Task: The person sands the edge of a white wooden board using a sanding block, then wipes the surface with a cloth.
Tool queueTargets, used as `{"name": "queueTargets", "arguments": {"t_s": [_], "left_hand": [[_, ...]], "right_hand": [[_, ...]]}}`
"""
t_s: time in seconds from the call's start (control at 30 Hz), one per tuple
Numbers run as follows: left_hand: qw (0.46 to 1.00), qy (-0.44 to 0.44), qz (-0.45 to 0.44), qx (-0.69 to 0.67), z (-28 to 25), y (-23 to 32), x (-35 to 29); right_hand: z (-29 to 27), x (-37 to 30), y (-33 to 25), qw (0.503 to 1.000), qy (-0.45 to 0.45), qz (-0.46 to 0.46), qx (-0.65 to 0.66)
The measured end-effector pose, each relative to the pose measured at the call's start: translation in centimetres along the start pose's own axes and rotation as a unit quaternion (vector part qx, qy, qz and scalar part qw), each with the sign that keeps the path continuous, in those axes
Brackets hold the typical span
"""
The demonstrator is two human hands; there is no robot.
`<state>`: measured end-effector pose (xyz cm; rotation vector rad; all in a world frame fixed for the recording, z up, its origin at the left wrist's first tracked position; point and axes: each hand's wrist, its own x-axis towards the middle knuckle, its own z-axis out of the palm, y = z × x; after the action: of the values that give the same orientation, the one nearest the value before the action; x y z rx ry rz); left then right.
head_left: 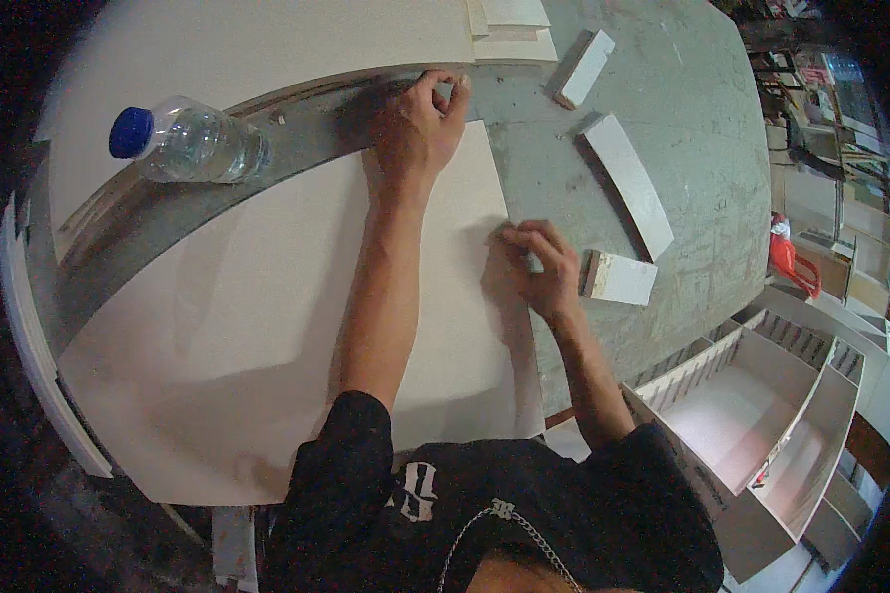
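Observation:
A large cream-coloured board lies flat in front of me, its far left side bending in the fisheye view. My left hand reaches over it to the near edge of a far stack of boards. Its thumb and forefinger are drawn together; anything between them is too small to make out. Over the board's right edge hovers or rests my right hand, fingers curled in a pinch. What it holds, if anything, is hidden.
A water bottle with a blue cap lies or stands at the left. White offcuts, one long and two short, sit on the grey-green table. An open white box with compartments stands at lower right.

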<state>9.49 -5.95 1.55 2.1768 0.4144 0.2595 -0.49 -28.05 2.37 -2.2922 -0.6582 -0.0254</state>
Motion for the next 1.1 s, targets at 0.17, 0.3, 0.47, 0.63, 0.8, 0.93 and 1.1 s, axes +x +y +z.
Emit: {"name": "queueTargets", "arguments": {"t_s": [0.17,0.3,0.47,0.63,0.8,0.93,1.1], "left_hand": [[1.0,0.024,0.01,-0.012,0.1,-0.4,-0.1],[0.999,0.026,0.005,-0.025,0.1,-0.7,-0.4],[1.0,0.016,-0.007,-0.016,-0.2,0.0,-0.6],[0.998,0.05,-0.008,-0.036,0.5,-0.8,0.2],[0.985,0.045,-0.037,-0.162,-1.0,-2.0,0.2],[0.983,0.078,-0.052,-0.158,-5.0,-2.7,-1.7],[0.939,0.326,0.033,-0.106,-5.9,-5.3,-5.1]], "right_hand": [[0.4,-0.9,-0.8,0.994,0.005,0.091,0.057],[0.2,0.8,-1.4,0.983,0.012,0.155,0.096],[1.3,2.0,-1.2,0.984,0.025,0.169,0.046],[2.9,10.2,0.0,0.962,0.05,0.227,0.141],[3.6,13.7,-0.1,0.988,0.024,0.073,0.131],[1.6,15.2,1.7,0.997,-0.057,0.017,0.058],[3.9,17.5,0.0,0.974,-0.139,-0.176,0.005]]}}
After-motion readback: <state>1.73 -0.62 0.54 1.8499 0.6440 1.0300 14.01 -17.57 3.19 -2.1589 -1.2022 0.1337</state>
